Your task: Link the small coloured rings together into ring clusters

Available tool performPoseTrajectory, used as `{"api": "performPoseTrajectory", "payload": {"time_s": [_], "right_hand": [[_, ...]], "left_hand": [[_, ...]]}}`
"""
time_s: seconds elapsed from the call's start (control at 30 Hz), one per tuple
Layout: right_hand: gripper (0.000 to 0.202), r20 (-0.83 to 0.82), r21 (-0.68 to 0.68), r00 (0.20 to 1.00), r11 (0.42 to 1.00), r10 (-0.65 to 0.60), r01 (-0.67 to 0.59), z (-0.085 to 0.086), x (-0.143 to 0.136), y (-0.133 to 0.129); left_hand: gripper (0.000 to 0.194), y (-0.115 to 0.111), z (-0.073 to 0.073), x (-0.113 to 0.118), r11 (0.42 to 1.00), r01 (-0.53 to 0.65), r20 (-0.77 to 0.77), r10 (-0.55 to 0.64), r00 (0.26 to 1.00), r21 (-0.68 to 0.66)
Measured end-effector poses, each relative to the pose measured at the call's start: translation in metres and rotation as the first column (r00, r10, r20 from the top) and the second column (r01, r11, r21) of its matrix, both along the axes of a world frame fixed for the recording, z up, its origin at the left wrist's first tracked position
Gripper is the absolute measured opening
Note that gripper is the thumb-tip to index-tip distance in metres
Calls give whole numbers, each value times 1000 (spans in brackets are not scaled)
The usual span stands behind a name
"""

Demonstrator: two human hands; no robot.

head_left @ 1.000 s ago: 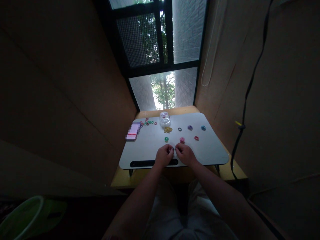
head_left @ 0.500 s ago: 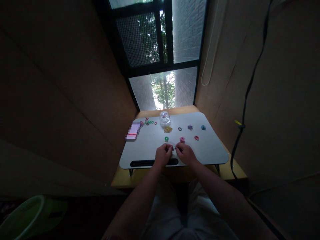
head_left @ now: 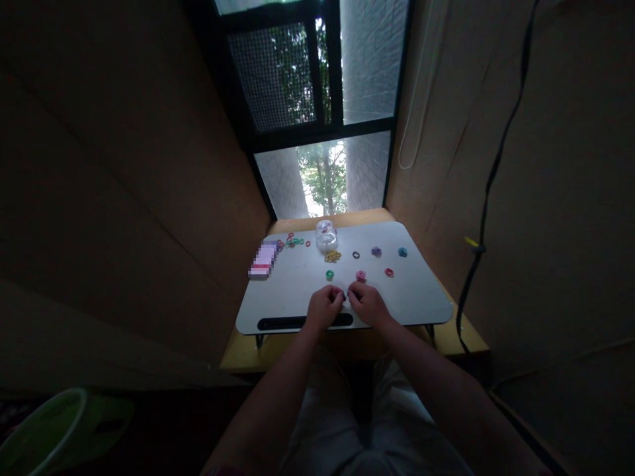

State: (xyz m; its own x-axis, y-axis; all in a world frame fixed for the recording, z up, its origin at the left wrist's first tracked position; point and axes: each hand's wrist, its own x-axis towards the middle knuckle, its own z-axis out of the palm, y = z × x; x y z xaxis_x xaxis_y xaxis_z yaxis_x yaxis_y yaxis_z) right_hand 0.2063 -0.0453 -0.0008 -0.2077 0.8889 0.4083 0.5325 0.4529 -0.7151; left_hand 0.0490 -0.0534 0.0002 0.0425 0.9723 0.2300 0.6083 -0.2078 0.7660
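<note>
My left hand (head_left: 325,307) and my right hand (head_left: 368,304) are close together over the front middle of a white lap desk (head_left: 397,297). Thumbs and fingers are pinched on both. A tiny dark bit shows at the left fingertips, too small to name. Just beyond the right fingers lies a pink bunch of small rings (head_left: 361,275). A green bunch (head_left: 330,275) sits beyond the left hand, and a red bunch (head_left: 389,272) is to the right. Farther back are yellow rings (head_left: 333,256), a dark ring (head_left: 356,254), a purple bunch (head_left: 376,252) and a blue bunch (head_left: 403,252).
A clear jar (head_left: 326,236) stands at the back of the desk. Loose red and green rings (head_left: 296,242) lie at back left, near a blurred phone-like object (head_left: 264,259). A black slot (head_left: 282,323) runs along the front edge. A dark cable (head_left: 496,165) hangs at right.
Both hands stay almost in place, still pinched. The pale bit seen between the fingertips earlier no longer shows; a dark bit appears at the left fingertips. The view has shifted slightly.
</note>
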Motion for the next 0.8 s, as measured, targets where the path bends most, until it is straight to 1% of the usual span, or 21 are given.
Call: {"api": "performPoseTrajectory", "payload": {"time_s": [0.3,0.43,0.5,0.57,0.63,0.73,0.8], "right_hand": [[16,-115,-9,993,1000,6,-7,-2,3,3],[19,-183,-21,983,999,-31,27,-2,3,7],[21,-205,-26,978,999,-48,44,0,9,11],[20,-197,-18,977,997,-80,78,2,24,18],[20,-166,-13,969,983,-183,184,5,48,29],[22,-83,-52,925,929,-370,366,8,91,49],[20,33,-52,880,878,-475,476,8,117,62]], "left_hand": [[18,1,5,0,999,20,4,-20,1000,-31],[19,3,5,1,999,19,16,-18,1000,-43],[19,3,5,1,999,22,14,-21,1000,-40],[18,3,4,1,999,25,9,-25,1000,-38],[18,3,5,1,998,38,0,-38,999,-46],[17,2,6,2,997,55,-13,-56,998,-61],[16,2,7,2,996,59,-18,-60,998,-62]]}}
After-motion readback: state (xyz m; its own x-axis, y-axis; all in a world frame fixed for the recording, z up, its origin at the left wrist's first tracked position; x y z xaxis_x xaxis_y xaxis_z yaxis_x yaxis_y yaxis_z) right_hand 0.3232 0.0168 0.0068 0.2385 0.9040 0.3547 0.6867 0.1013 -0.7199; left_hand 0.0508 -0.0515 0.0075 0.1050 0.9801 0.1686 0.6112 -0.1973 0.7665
